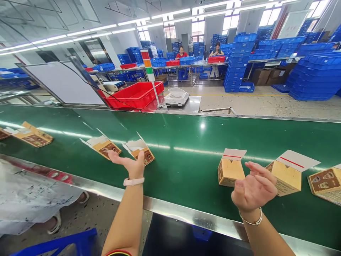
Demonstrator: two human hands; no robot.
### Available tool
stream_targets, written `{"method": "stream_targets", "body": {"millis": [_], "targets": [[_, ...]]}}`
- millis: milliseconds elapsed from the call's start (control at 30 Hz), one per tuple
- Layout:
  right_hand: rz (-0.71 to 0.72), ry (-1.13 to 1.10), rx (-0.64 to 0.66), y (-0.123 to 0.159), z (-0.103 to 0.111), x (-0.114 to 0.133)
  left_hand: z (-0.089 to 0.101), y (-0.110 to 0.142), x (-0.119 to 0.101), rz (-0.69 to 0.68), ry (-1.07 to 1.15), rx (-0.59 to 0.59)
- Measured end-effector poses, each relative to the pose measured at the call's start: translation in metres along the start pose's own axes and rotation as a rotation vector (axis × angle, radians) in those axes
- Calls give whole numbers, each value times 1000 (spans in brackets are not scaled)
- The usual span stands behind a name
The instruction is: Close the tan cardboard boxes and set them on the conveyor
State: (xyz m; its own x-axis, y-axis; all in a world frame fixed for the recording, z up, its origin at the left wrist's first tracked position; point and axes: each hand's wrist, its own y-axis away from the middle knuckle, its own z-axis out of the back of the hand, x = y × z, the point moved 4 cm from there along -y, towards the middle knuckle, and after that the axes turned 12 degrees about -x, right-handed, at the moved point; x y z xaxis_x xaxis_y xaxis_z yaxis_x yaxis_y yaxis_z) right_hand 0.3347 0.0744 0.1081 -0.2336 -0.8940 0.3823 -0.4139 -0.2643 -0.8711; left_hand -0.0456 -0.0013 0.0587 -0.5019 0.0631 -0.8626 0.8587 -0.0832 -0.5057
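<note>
My left hand (131, 166), with a pale wristband, is held above the green conveyor belt (183, 163). Its thumb and fingers are spread, and nothing shows in it. Just beyond it lie two small printed cardboard boxes, a left one (102, 145) and a right one (145, 156), both with raised flaps. Whether the hand touches either cannot be made out. My right hand (254, 190), wearing a bangle, is turned palm up, fingers loosely curled and apart, holding nothing. Beside it stand a tan carton (231, 172) and a larger carton (287, 176), each with its red-striped lid flap raised; the hand partly covers the larger one.
More boxes sit at the far left (34, 135) and far right (326, 183). Behind the belt are a red bin (135, 95), a signal light (147, 65) and a white scale (177, 97). A person's patterned garment (32, 195) is at the left. Two people sit farther back.
</note>
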Motion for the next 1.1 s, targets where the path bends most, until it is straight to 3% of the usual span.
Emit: {"method": "stream_targets", "body": {"millis": [100,167,233,333,467,600,767,900,1000,1100], "targets": [[-36,-108,103,12,-9,7,-9,-25,23,211,92,155],[-47,-144,260,20,-17,11,-24,-18,24,299,123,307],[-45,-165,473,31,-27,15,-35,3,17,313,125,361],[2,-193,705,53,-38,20,-45,56,-1,307,116,434],[76,-99,851,79,-46,17,-43,125,-23,201,55,513],[32,77,950,91,-48,2,-39,149,-34,17,63,574],[-71,113,924,87,-52,-3,-46,130,-53,-260,99,710],[-213,50,740,83,-54,-9,-59,127,-65,-320,69,791],[-427,105,527,86,-50,-27,-75,139,-66,-134,139,816],[-777,201,401,98,-44,-51,-89,151,-62,292,239,773]]}}
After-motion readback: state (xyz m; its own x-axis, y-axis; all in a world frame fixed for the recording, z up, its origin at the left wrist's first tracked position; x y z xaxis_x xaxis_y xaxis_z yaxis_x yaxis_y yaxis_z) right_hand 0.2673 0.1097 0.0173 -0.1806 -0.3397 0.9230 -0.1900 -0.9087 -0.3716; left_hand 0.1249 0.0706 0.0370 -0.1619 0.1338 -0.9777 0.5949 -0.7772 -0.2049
